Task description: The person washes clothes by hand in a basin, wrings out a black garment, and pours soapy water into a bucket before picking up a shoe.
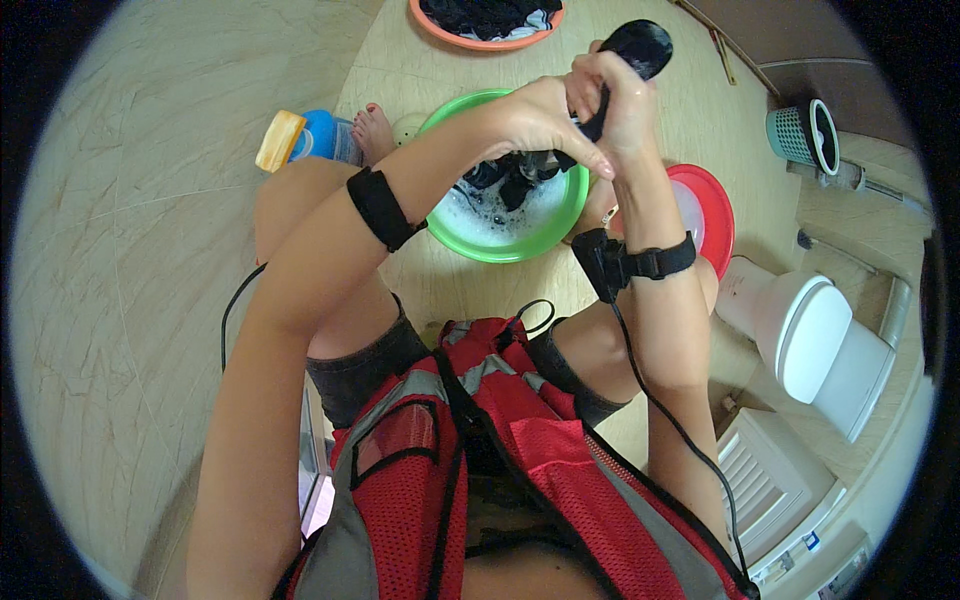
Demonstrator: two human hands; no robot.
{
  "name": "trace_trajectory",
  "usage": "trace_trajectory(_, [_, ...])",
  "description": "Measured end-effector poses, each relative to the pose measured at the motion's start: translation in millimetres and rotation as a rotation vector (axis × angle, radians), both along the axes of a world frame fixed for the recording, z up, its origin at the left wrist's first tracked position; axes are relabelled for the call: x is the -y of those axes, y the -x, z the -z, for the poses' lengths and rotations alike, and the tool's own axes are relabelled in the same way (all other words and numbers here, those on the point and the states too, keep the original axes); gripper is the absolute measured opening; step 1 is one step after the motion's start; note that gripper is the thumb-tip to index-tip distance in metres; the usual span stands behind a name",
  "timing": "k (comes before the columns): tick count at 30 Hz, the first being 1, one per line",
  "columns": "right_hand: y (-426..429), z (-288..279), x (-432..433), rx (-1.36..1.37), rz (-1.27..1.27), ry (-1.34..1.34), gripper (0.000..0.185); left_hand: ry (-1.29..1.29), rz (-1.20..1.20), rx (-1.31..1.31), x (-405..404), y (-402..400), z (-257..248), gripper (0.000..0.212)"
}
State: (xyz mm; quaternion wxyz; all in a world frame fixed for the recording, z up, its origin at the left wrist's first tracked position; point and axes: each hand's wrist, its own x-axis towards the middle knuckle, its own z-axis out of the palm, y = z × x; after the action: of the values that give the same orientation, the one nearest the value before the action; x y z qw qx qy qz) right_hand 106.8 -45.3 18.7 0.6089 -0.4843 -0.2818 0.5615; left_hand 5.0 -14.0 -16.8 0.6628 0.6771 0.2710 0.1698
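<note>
Wet black cloth [639,46] is bunched in my right hand [628,101], its rounded, shiny end bulging past the fingers. My left hand [544,116] grips the same cloth from the other side, its thumb stretched toward my right wrist. Both hands are raised over a green basin [510,251]. In the basin, sudsy water [487,225] surrounds more dark cloth [516,191]. Part of the held cloth hangs down between my hands, and its lower end is partly hidden by my left hand.
A red basin [720,217] is partly behind my right forearm. Ahead, an orange basin [480,41] holds dark clothes. A blue bottle [321,135] and a yellow-white block [279,141] are by my left foot [373,133]. The toilet [814,337] and a teal basket [791,135] stand right.
</note>
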Motion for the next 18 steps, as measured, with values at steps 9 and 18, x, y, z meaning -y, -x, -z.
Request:
trace_trajectory(9, [-5.8, 16.7, -0.3, 0.632, 0.153, 0.035, 0.017, 0.014, 0.073, -0.193, 3.3, -10.4, 4.3, 0.028])
trace_trajectory(18, [-0.2, 20.8, -1.2, 0.644, 0.235, -0.088, 0.013, -0.192, -0.049, -0.179, 6.8, -15.1, 7.6, 0.026])
